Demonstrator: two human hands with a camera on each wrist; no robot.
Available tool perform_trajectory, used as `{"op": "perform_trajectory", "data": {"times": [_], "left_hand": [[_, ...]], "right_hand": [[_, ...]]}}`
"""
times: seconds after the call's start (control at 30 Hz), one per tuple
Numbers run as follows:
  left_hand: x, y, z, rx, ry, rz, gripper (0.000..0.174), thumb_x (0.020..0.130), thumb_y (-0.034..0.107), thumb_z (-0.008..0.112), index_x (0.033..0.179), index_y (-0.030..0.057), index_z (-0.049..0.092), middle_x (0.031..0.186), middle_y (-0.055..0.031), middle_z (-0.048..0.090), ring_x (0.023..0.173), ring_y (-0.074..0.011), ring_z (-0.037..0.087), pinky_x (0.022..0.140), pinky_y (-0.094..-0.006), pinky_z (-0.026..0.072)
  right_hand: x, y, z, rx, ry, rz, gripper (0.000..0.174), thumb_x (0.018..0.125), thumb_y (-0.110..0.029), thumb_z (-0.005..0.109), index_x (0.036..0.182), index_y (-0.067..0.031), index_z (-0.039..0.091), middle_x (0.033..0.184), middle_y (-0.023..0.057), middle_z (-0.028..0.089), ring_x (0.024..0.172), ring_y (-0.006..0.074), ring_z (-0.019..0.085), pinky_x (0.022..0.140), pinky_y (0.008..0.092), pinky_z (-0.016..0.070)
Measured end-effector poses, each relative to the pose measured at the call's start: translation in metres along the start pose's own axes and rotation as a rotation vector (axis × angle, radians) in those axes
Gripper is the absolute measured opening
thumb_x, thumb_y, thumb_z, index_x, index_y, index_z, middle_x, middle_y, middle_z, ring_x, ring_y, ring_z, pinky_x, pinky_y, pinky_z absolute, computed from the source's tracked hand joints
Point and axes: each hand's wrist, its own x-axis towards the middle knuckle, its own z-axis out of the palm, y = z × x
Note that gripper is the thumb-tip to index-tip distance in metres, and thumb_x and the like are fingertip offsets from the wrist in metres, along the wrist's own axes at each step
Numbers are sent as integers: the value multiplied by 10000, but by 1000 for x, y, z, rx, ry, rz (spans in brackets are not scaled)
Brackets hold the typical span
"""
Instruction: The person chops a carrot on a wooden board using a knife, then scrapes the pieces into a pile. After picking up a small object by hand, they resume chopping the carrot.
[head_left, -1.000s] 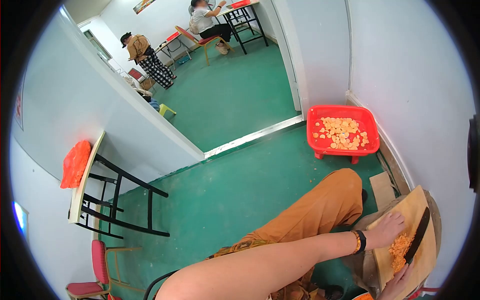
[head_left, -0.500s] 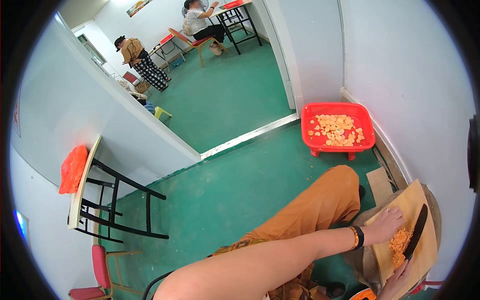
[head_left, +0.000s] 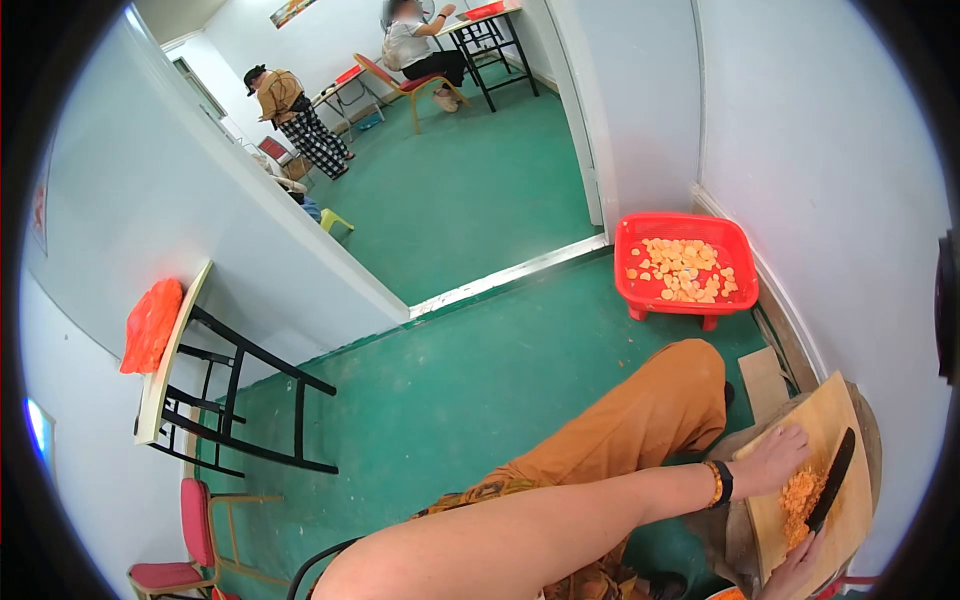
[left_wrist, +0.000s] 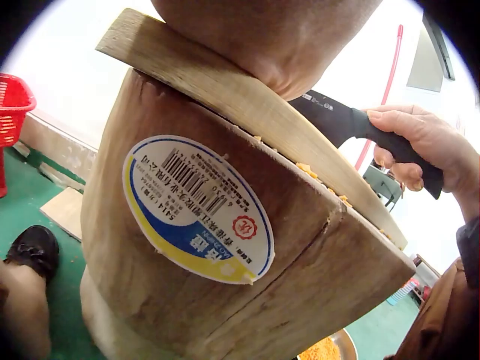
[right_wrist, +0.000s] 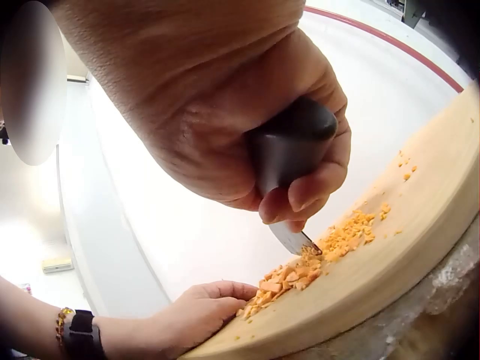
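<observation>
My right hand [head_left: 795, 570] grips the black handle [right_wrist: 274, 150] of a kitchen knife [head_left: 832, 482] with a dark blade. The blade stands over the wooden cutting board [head_left: 850, 400], right beside a heap of finely chopped carrot [head_left: 798, 500]. In the right wrist view, the steel edge meets the orange bits [right_wrist: 349, 234]; coarser pieces lie toward my left hand [right_wrist: 199, 311]. That hand [head_left: 770, 462] rests on the board at the heap's other side, fingers relaxed and holding nothing. Under the board is a thick wooden block [left_wrist: 202, 300] with an oval label [left_wrist: 199, 210].
A red plastic basin [head_left: 740, 245] with orange slices stands on the floor by the wall. Below the block is a bowl of chopped orange bits [left_wrist: 321, 349]. A table [head_left: 155, 405] with a red bag [head_left: 152, 325] and a chair [head_left: 198, 525] are at left. Two people are beyond the doorway.
The head view swung slightly and came back. The knife has shifted a little toward the carrot heap, still in my right hand. My left hand stays on the board.
</observation>
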Motion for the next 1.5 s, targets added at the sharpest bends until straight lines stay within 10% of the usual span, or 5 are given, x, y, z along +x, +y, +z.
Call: {"op": "perform_trajectory", "data": {"times": [1.5], "left_hand": [[-2, 6, -6, 22, 36, 8, 163, 777, 53, 596, 939, 62, 599, 1015, -86, 513, 1058, -274, 481, 858, -385, 397]], "right_hand": [[-2, -1, 3, 5, 22, -24, 455, 1072, -265, 451, 1392, 51, 520, 1340, 288, 586, 1172, 428, 598, 943, 431, 488]]}}
